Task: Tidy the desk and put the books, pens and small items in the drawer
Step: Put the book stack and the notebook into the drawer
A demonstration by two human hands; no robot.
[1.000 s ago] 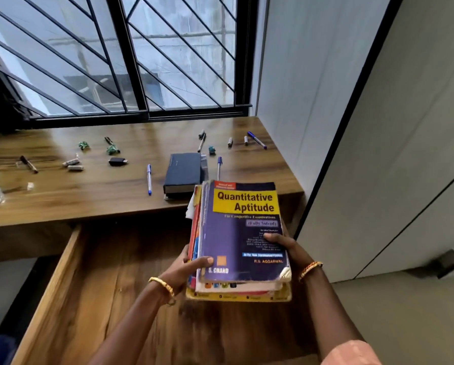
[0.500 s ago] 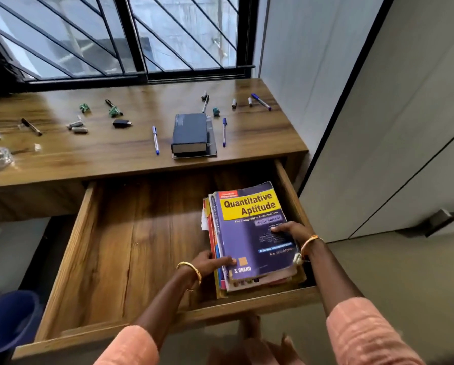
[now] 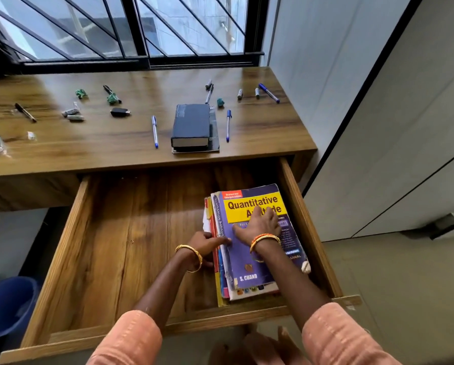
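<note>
A: Obs. Nearest the camera, the drawer is pulled out. The stack of books lies flat in its right-hand part, close beside the right wall.

B: Hands?

A: Right hand lies flat on the top cover, fingers straight, pressing down and gripping nothing. Left hand is at the stack's left edge, thumb against the spines; the other fingers seem tucked under or beside the edge, though the view is poor there.

B: Handling?

A: Judgement: several thick paperbacks, so heavy as a bundle. Covers are glossy and may slide on each other; corners look worn and soft. Best squared by pushing on the spine side with a palm on top, not lifted by one cover.

B: Further out?

A: On the desk: a thick dark book on a thinner one, near the front edge. Stiff and heavy; take it by both long sides. A blue pen lies to its left, another pen to its right. Small bits and more pens sit toward the window: light, apt to roll, so pinch at mid-barrel
</note>
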